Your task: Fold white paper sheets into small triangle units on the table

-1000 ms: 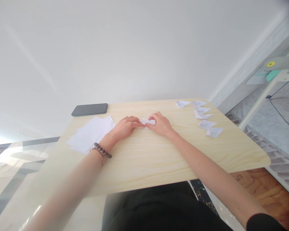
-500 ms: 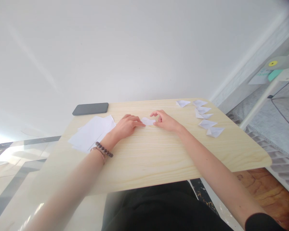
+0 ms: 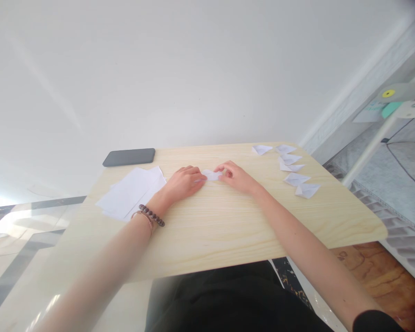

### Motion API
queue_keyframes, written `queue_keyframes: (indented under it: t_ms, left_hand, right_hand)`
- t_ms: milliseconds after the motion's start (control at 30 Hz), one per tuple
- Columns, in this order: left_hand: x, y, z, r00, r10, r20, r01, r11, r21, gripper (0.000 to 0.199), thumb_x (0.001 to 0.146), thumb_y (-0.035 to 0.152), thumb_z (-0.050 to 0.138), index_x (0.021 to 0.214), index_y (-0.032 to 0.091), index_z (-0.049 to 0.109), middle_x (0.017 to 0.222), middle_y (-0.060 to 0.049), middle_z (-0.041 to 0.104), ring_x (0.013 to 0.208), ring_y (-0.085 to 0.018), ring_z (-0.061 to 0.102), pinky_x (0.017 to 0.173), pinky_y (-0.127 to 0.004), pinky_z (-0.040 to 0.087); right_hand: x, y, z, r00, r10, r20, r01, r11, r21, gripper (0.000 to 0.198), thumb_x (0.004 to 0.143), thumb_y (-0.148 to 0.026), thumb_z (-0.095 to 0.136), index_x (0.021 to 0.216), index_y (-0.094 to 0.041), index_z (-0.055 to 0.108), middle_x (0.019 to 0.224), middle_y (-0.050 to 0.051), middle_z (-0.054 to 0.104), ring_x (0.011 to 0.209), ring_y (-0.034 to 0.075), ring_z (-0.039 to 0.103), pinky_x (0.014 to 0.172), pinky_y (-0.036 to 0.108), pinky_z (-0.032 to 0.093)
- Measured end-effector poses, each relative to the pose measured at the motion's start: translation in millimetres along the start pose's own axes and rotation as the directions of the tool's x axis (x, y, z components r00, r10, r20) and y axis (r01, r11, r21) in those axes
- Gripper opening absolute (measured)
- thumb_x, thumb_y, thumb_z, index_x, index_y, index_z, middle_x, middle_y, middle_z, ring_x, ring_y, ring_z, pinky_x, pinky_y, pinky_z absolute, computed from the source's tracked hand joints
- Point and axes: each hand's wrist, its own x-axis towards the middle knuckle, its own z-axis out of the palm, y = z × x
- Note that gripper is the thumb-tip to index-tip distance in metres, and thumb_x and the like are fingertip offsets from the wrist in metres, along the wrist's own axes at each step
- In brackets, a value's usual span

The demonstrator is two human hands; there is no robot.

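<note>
A small folded white paper (image 3: 212, 175) lies on the wooden table between my two hands. My left hand (image 3: 186, 182), with a beaded bracelet at the wrist, has its fingers closed on the paper's left end. At the right end, my right hand (image 3: 234, 175) pinches the paper between thumb and fingers. The fingertips cover both ends, so the paper's full shape is hidden. Left of my left hand is a spread stack of white paper sheets (image 3: 129, 189). Several folded paper boats (image 3: 290, 159) stand at the table's far right.
A dark phone (image 3: 129, 157) lies at the back left of the pale wooden table (image 3: 221, 226). A white wall (image 3: 193, 74) rises behind the table. To the right stands a white metal frame (image 3: 373, 147) with a green and yellow part.
My right hand's raised fingers have come down and closed onto the paper's right end. The left fingers have drawn together on its left end. The view has shifted slightly.
</note>
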Motion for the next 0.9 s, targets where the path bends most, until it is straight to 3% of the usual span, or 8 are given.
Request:
queue_keyframes:
  t_ms: [233, 400, 667, 900]
  left_hand:
    - [3.3, -1.8, 6.3, 0.998, 0.03, -0.046, -0.024, 0.991, 0.128, 0.027, 0.088, 0.028, 0.039, 0.091, 0.02, 0.064, 0.084, -0.006, 0.06, 0.082, -0.016, 0.054, 0.076, -0.031, 0.04]
    - [3.7, 0.3, 6.3, 0.997, 0.069, -0.039, -0.058, 0.972, 0.226, 0.03, 0.089, 0.027, 0.035, 0.087, 0.017, 0.064, 0.08, -0.007, 0.06, 0.077, -0.016, 0.054, 0.073, -0.03, 0.041]
    - [3.3, 0.1, 7.8, 0.999, -0.001, -0.046, 0.006, 0.993, 0.115, 0.028, 0.089, 0.032, 0.036, 0.1, 0.018, 0.058, 0.093, -0.007, 0.058, 0.089, -0.016, 0.053, 0.072, -0.026, 0.044]
    - [3.9, 4.8, 8.1, 0.998, 0.012, -0.067, 0.008, 0.957, 0.292, 0.033, 0.09, 0.027, 0.031, 0.077, 0.015, 0.059, 0.078, -0.007, 0.059, 0.072, -0.014, 0.053, 0.054, -0.024, 0.038]
  right_hand:
    - [-0.8, -0.5, 13.4, 0.993, -0.112, -0.032, 0.106, 0.984, -0.144, 0.021, 0.079, -0.031, 0.051, 0.094, -0.026, 0.065, 0.095, 0.001, 0.051, 0.076, 0.011, 0.051, 0.076, 0.026, 0.041]
    - [2.5, 2.1, 18.7, 0.976, -0.206, -0.073, 0.184, 0.955, -0.233, 0.022, 0.08, -0.033, 0.05, 0.095, -0.026, 0.065, 0.101, 0.003, 0.054, 0.095, 0.017, 0.048, 0.086, 0.031, 0.038]
    - [6.7, -4.7, 19.1, 0.964, -0.264, -0.019, 0.245, 0.918, -0.313, 0.022, 0.084, -0.031, 0.045, 0.092, -0.026, 0.066, 0.095, 0.004, 0.058, 0.09, 0.017, 0.048, 0.079, 0.03, 0.039]
    - [7.3, -7.4, 20.4, 0.945, -0.325, -0.036, 0.288, 0.879, -0.379, 0.023, 0.084, -0.033, 0.046, 0.092, -0.023, 0.064, 0.096, 0.004, 0.06, 0.091, 0.018, 0.047, 0.082, 0.032, 0.037]
